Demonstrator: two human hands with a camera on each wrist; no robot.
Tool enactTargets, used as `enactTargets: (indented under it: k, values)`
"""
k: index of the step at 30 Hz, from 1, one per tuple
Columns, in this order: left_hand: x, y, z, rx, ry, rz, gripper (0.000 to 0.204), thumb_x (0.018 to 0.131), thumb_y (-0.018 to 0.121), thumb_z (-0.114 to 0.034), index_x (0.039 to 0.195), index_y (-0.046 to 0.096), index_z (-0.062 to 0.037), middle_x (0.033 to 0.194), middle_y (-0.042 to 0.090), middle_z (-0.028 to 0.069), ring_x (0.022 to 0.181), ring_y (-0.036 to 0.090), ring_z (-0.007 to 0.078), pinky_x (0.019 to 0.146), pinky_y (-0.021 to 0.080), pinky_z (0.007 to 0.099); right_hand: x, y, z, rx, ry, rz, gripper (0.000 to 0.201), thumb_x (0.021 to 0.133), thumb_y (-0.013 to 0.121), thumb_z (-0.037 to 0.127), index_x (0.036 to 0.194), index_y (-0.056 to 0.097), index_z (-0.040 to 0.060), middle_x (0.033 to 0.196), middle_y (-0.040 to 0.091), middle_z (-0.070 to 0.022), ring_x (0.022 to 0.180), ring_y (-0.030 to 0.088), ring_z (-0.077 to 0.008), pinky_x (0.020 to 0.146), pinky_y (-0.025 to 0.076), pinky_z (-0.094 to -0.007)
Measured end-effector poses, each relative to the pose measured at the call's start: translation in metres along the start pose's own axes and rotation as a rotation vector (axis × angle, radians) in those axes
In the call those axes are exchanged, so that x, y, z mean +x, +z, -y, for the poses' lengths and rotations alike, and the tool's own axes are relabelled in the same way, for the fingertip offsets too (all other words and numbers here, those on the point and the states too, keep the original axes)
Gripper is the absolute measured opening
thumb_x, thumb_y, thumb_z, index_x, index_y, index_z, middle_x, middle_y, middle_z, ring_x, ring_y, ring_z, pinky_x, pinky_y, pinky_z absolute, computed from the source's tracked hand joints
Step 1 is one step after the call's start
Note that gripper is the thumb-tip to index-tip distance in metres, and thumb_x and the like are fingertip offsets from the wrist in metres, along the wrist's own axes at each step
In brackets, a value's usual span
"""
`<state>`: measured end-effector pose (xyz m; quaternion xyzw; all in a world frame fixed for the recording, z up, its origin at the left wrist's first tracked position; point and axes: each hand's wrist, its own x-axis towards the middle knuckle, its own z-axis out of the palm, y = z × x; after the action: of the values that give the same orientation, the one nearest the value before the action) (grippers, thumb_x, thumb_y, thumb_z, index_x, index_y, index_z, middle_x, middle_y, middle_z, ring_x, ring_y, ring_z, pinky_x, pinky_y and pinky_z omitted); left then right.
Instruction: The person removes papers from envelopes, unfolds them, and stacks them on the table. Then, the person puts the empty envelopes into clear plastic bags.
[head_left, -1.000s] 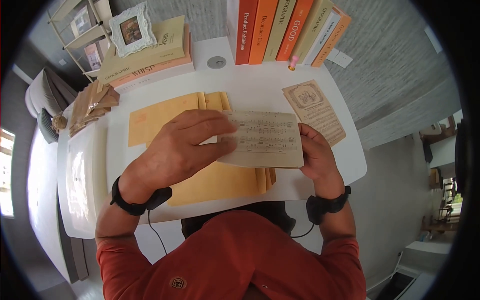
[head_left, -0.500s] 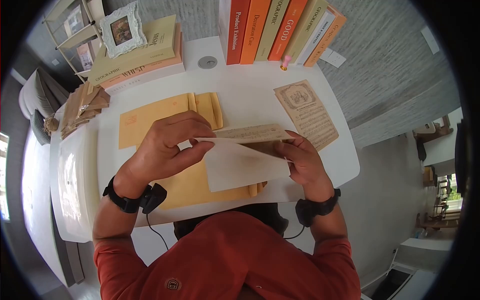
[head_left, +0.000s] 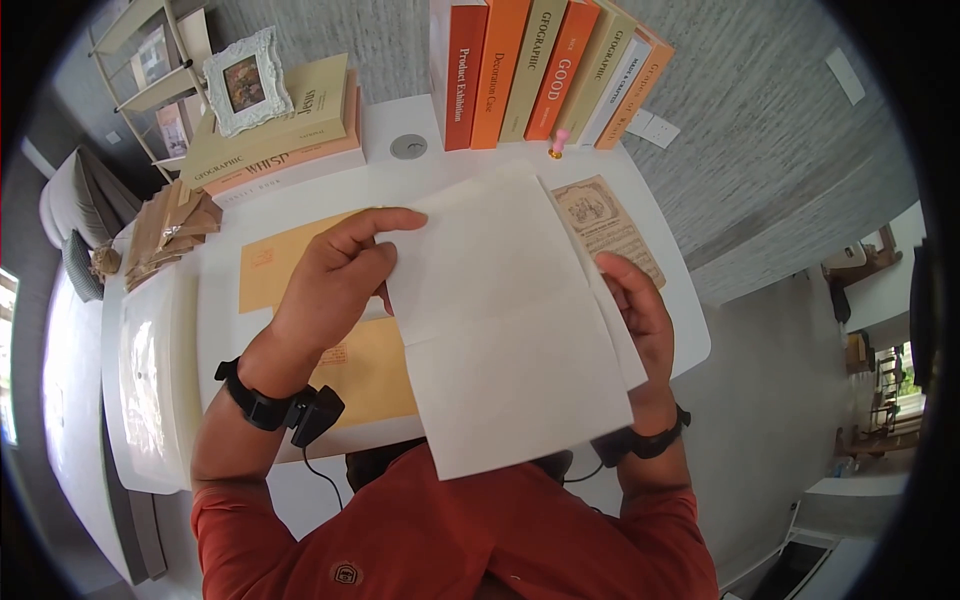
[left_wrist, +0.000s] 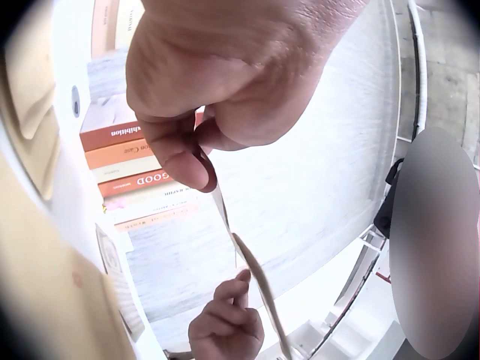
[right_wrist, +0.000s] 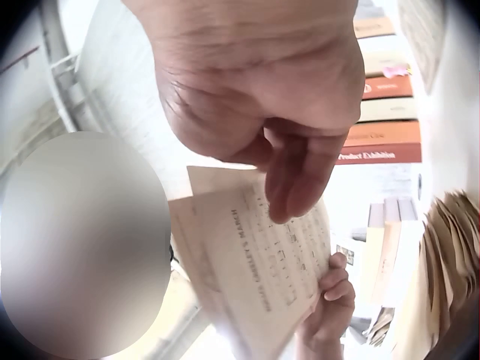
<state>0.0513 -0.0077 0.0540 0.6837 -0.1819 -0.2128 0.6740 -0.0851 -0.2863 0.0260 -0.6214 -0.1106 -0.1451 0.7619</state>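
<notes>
Unfolded sheet music (head_left: 510, 330) is held up over the table, its blank pale back facing the head camera. A fold crease crosses it, and a second leaf shows along its right edge. My left hand (head_left: 335, 275) pinches the left edge between thumb and fingers. At the opposite edge, my right hand (head_left: 640, 315) grips the paper, with fingers over the printed side in the right wrist view, where staves and a title show on the sheet music (right_wrist: 259, 262). Yellow envelopes (head_left: 365, 375) lie beneath, partly hidden by the paper.
Another printed music sheet (head_left: 610, 225) lies at the right. Upright books (head_left: 520, 75) line the back; stacked books (head_left: 285, 130) carry a white picture frame (head_left: 247, 85). Brown paper packets (head_left: 170, 230) and a clear plastic stack (head_left: 155, 370) sit left. A pink-handled stamp (head_left: 560, 143) stands near the books.
The folded music sheets have been opened out into a larger spread, and their blank back has turned toward the head camera. Both hands have moved to opposite side edges.
</notes>
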Motion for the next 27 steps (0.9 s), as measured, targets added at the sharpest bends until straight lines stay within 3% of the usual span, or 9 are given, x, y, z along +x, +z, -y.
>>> enactTargets:
  k: [2, 5, 7, 10, 13, 17, 20, 22, 27]
  values:
    - [0.002, 0.004, 0.003, -0.016, -0.076, 0.036, 0.033, 0.099, 0.046, -0.001, 0.125, 0.066, -0.0048, 0.088, 0.062, -0.0017, 0.066, 0.051, 0.003, 0.06, 0.043, 0.0197, 0.006, 0.009, -0.003, -0.206, -0.214, 0.0, 0.059, 0.091, 0.071, 0.003, 0.144, 0.046, -0.0021, 0.118, 0.065, -0.0125, 0.104, 0.066, -0.0188, 0.091, 0.052, -0.0304]
    - [0.002, 0.012, 0.004, 0.028, -0.171, 0.076, 0.032, 0.1, 0.046, -0.003, 0.125, 0.066, -0.005, 0.087, 0.062, -0.002, 0.067, 0.051, 0.0035, 0.061, 0.043, 0.0196, 0.003, -0.002, -0.007, -0.484, -0.148, -0.043, 0.054, 0.088, 0.073, 0.003, 0.138, 0.054, -0.0005, 0.114, 0.065, -0.0112, 0.106, 0.065, -0.0193, 0.091, 0.051, -0.0293]
    - [0.001, 0.017, 0.004, 0.022, -0.225, 0.072, 0.032, 0.1, 0.046, -0.003, 0.125, 0.066, -0.0052, 0.087, 0.062, -0.0019, 0.068, 0.051, 0.0038, 0.061, 0.043, 0.0199, 0.005, -0.006, -0.002, -0.797, -0.333, 0.053, 0.049, 0.084, 0.076, 0.004, 0.13, 0.061, 0.0, 0.11, 0.064, -0.01, 0.102, 0.064, -0.0189, 0.089, 0.05, -0.0282]
    - [0.003, 0.017, 0.016, 0.029, -0.252, 0.113, 0.03, 0.103, 0.047, -0.01, 0.125, 0.066, -0.0058, 0.087, 0.062, -0.0016, 0.072, 0.054, 0.0044, 0.064, 0.045, 0.0221, 0.016, 0.011, 0.015, -0.966, -0.554, 0.016, 0.04, 0.08, 0.077, 0.005, 0.118, 0.068, 0.001, 0.109, 0.064, -0.0099, 0.1, 0.063, -0.0197, 0.087, 0.049, -0.0266]
    - [0.003, 0.016, 0.003, 0.336, -0.207, 0.212, 0.033, 0.105, 0.049, -0.02, 0.13, 0.063, -0.0039, 0.1, 0.067, 0.0028, 0.087, 0.06, 0.0081, 0.077, 0.049, 0.0262, 0.019, 0.003, 0.018, -0.711, -0.417, 0.062, 0.034, 0.086, 0.074, 0.008, 0.118, 0.067, -0.0001, 0.112, 0.065, -0.0097, 0.101, 0.062, -0.0174, 0.087, 0.048, -0.0258]
    - [0.003, 0.013, 0.013, -0.056, 0.128, 0.249, 0.042, 0.107, 0.05, -0.033, 0.135, 0.056, -0.0017, 0.105, 0.065, 0.0042, 0.091, 0.06, 0.0096, 0.085, 0.049, 0.027, 0.007, 0.004, 0.023, -0.226, -0.038, -0.028, 0.032, 0.101, 0.063, 0.014, 0.127, 0.059, -0.0037, 0.12, 0.066, -0.0097, 0.109, 0.06, -0.0123, 0.092, 0.048, -0.0271]
    - [-0.004, 0.024, -0.003, -0.178, 0.219, 0.36, 0.041, 0.108, 0.05, -0.029, 0.138, 0.053, -0.001, 0.121, 0.063, 0.0049, 0.108, 0.056, 0.0097, 0.096, 0.046, 0.0283, 0.013, 0.006, 0.022, -0.246, -0.058, 0.009, 0.035, 0.106, 0.056, 0.018, 0.131, 0.055, -0.0054, 0.121, 0.066, -0.0086, 0.106, 0.059, -0.0098, 0.092, 0.048, -0.0269]
    - [-0.007, 0.029, -0.007, -0.006, 0.147, 0.331, 0.039, 0.108, 0.049, -0.025, 0.139, 0.051, -0.0006, 0.127, 0.06, 0.0051, 0.115, 0.053, 0.0096, 0.1, 0.044, 0.0288, 0.014, 0.007, 0.018, -0.255, -0.028, 0.003, 0.034, 0.106, 0.056, 0.018, 0.131, 0.056, -0.0049, 0.12, 0.066, -0.0083, 0.105, 0.059, -0.0095, 0.092, 0.048, -0.0266]
    - [0.0, 0.048, 0.008, -0.113, 0.162, 0.225, 0.039, 0.109, 0.046, -0.018, 0.143, 0.046, -0.0005, 0.128, 0.06, 0.0038, 0.114, 0.052, 0.0092, 0.099, 0.044, 0.0285, 0.015, 0.004, 0.0, -0.307, 0.092, -0.072, 0.031, 0.106, 0.056, 0.02, 0.125, 0.058, -0.0037, 0.112, 0.066, -0.0054, 0.101, 0.057, -0.0081, 0.09, 0.048, -0.026]
